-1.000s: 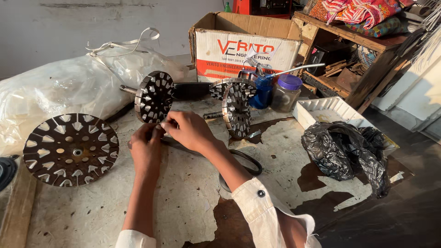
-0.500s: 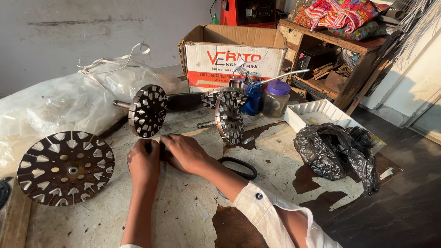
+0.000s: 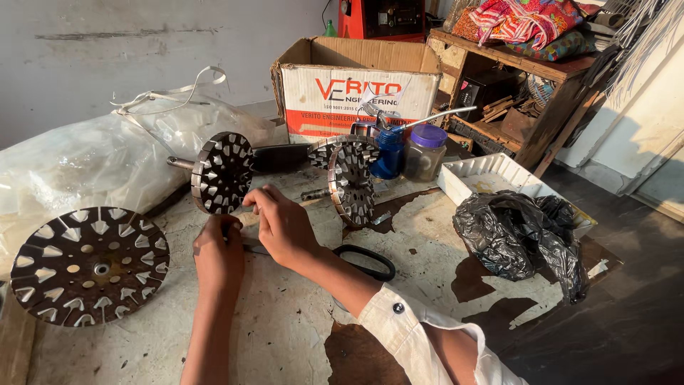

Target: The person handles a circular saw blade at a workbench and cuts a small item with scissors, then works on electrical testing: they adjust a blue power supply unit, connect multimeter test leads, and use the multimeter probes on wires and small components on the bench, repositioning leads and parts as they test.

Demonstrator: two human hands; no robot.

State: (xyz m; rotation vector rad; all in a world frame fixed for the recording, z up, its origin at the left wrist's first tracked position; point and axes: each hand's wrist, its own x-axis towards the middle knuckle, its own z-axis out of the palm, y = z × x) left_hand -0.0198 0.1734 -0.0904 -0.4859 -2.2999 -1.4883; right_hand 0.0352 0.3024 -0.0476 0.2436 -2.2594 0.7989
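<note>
Slotted round steel lamination disc on a shaft stands near the bench's far edge. Right hand and left hand meet just before it, fingers seemingly closed on a small dark strip; feeding it into a slot likely needs careful alignment.

Small piece under fingers hidden; scissors partly covered

one head-worn view looks down, close, over the worktable.
</note>
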